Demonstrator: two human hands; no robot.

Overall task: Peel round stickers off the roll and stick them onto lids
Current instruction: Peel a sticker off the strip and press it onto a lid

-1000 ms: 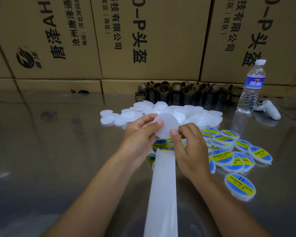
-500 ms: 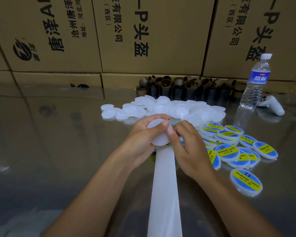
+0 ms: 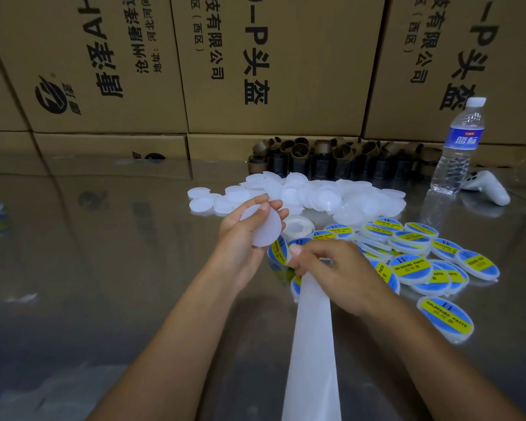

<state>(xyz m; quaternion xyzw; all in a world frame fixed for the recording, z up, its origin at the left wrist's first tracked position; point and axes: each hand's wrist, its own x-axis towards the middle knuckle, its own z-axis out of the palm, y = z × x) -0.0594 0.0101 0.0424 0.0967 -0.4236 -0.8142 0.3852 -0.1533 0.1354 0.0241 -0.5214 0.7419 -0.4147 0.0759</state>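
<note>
**Plain lid up in the left, strip pinched in the right**

Head view, centre of frame: left hand (image 3: 243,238) has a blank white lid (image 3: 263,227) clamped btwn thumb and fingertips, lifted off the table (image 3: 104,268) and tilted, flat face toward us. No sticker on the face we see.

Just below and right of it, right hand (image 3: 334,271) has fingers curled, pinching the top end of the white backing strip (image 3: 313,344). The strip runs from that pinch straight down to the bottom edge of the frame. Btwn the two hands a blue-and-yellow disc (image 3: 278,252) peeks out. Sticker or labelled lid? Can't tell, the thumb covers part of it.

Above the hands, mid-frame: heap of bare white lids (image 3: 322,194). Right of the hands: spread of finished lids w/ blue-yellow "SOLDERING PASTE" labels (image 3: 413,265), overlapping, one lying apart at lower right (image 3: 445,319).

Upper right: water bottle (image 3: 457,147) upright, a white controller (image 3: 486,188) just beside it. Behind the heap, a row of brown cardboard cores (image 3: 331,159) against the stacked cartons (image 3: 271,56) filling the top of the frame.
</note>
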